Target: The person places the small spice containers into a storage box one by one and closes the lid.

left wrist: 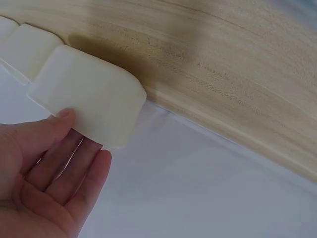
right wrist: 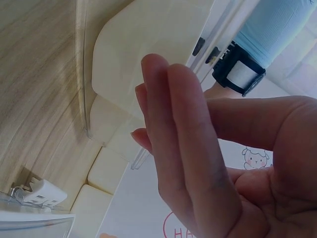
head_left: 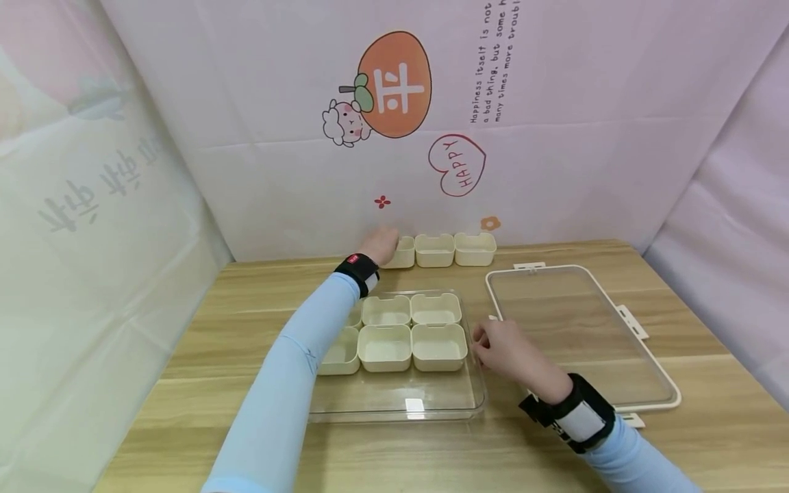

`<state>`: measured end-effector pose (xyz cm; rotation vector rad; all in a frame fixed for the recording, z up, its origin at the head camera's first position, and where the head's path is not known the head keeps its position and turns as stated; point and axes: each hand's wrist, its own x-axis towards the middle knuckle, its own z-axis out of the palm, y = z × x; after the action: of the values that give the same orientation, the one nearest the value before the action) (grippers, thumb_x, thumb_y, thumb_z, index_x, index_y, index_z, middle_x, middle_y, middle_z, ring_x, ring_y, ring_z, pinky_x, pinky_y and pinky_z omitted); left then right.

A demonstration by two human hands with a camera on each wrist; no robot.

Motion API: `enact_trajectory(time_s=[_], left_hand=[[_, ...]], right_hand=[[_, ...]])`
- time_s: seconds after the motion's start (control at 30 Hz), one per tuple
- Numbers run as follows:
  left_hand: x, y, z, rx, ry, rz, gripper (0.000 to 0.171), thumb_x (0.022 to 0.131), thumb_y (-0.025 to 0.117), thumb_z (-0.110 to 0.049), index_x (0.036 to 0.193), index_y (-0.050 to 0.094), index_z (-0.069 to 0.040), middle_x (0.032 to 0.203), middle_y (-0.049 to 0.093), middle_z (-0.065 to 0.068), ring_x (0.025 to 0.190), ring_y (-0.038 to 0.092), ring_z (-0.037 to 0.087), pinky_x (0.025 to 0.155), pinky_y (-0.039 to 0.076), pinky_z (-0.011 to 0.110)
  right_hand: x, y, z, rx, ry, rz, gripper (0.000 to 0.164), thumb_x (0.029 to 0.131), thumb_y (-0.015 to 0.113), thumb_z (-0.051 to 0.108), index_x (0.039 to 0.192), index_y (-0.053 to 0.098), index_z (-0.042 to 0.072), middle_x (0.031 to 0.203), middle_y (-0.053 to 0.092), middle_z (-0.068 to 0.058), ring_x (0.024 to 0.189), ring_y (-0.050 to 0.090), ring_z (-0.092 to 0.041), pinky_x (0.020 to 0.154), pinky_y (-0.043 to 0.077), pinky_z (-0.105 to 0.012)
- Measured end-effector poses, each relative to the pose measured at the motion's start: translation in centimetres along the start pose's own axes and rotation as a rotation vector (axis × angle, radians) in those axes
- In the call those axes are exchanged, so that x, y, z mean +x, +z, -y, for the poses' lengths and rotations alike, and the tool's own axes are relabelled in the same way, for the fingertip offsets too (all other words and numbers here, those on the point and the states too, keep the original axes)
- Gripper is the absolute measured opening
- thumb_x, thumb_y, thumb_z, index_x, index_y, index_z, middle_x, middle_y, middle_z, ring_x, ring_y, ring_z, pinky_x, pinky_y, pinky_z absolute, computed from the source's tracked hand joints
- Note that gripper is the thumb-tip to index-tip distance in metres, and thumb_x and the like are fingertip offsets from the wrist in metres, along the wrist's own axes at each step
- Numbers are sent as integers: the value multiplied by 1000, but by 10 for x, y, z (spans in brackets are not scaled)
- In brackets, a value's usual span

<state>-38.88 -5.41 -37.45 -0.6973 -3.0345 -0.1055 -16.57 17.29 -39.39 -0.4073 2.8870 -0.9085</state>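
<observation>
Back row, upper middle of the frame: three cream bins stand side by side on the worktop [head_left: 203, 356] near the patterned backdrop [head_left: 277, 192]; the leftmost, the held bin [left wrist: 89, 89], is partly behind the left hand [head_left: 380, 245] in the head view. Left hand pinches it at one wall by the rim, thumb on the broad face, other fingers passing behind the edge. Right hand [head_left: 507, 349], right of centre, has its fingers drawn together and lightly bent beside the right wall of the clear tray [head_left: 394, 415]; it grips no bin, and contact with the tray wall cannot be confirmed. Tray, lower centre, carries two rows of matching bins [head_left: 385, 348], part hidden by the left sleeve [head_left: 290, 370]. White-framed clear lid [head_left: 573, 329] lies at right. Handling estimate: held bin looks like thin moulded plastic, so probably light, fairly stiff, smooth enough to slip under a loose pinch, unlikely to break. Best hold: rim of the exposed end or a broad wall, thumb outside, fingers inside; the neighbouring bin sits close against the opposite end, leaving little finger room there.
</observation>
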Motion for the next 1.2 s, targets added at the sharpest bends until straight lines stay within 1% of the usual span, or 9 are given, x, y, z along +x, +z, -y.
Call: enact_trajectory(time_s=[0.2, 0.33, 0.47, 0.6, 0.73, 0.93, 1.03, 1.2], left_hand=[[-1, -3, 2, -31, 7, -6, 13, 92, 54, 0, 92, 67, -4, 91, 66, 8, 81, 59, 19, 71, 50, 28], [-1, -3, 4, -54, -6, -16, 14, 92, 54, -1, 94, 68, -4, 91, 66, 7, 81, 58, 19, 73, 50, 29], [-3, -5, 4, -61, -15, -21, 15, 92, 54, -1, 98, 68, -4, 95, 67, 8, 84, 60, 20, 75, 50, 29], [-7, -9, 3, -97, -24, -25, 17, 93, 53, -1, 102, 68, -3, 98, 68, 9, 86, 60, 21, 76, 51, 30], [-11, -14, 1, -135, -28, -40, 18, 94, 51, -2, 100, 67, -3, 92, 65, 8, 81, 56, 21, 72, 49, 29], [-18, -20, -1, -124, -4, -81, 19, 93, 50, 2, 98, 68, -4, 86, 62, 5, 76, 53, 18, 69, 46, 27], [-22, -24, -3, -138, 0, -79, 20, 92, 49, 4, 98, 67, -4, 87, 62, 4, 77, 53, 19, 69, 46, 27], [-29, -30, -5, -188, -2, -75, 22, 91, 49, 6, 100, 67, -3, 90, 63, 6, 79, 53, 20, 70, 47, 26]], right_hand=[[0, 0, 1, -4, -5, -7, 8, 83, 60, 4, 88, 60, -1, 67, 66, -2, 55, 57, -7, 52, 45, -25], [1, 0, 2, -1, -4, -5, 8, 83, 60, 4, 88, 61, -1, 66, 66, -2, 55, 57, -8, 52, 44, -25], [1, -1, 3, 7, -2, -3, 7, 83, 60, 3, 88, 60, -1, 65, 65, -1, 56, 56, -8, 51, 44, -25], [0, -1, 3, 13, 8, 4, 6, 83, 59, 3, 88, 60, -1, 65, 65, -2, 56, 57, -9, 51, 44, -26], [0, -2, 3, 17, 14, 10, 6, 83, 59, 3, 88, 60, 0, 65, 66, -1, 56, 57, -9, 51, 44, -26], [-1, -3, 5, 13, 15, 6, 5, 83, 60, 3, 87, 60, 1, 65, 65, 0, 57, 55, -9, 51, 43, -25], [-1, -4, 6, 7, 10, 6, 4, 83, 60, 4, 86, 60, 1, 64, 64, 0, 56, 55, -9, 51, 43, -26], [-2, -3, 5, 16, 5, 11, 4, 83, 59, 3, 86, 60, 0, 63, 64, 1, 55, 55, -9, 50, 43, -25]])
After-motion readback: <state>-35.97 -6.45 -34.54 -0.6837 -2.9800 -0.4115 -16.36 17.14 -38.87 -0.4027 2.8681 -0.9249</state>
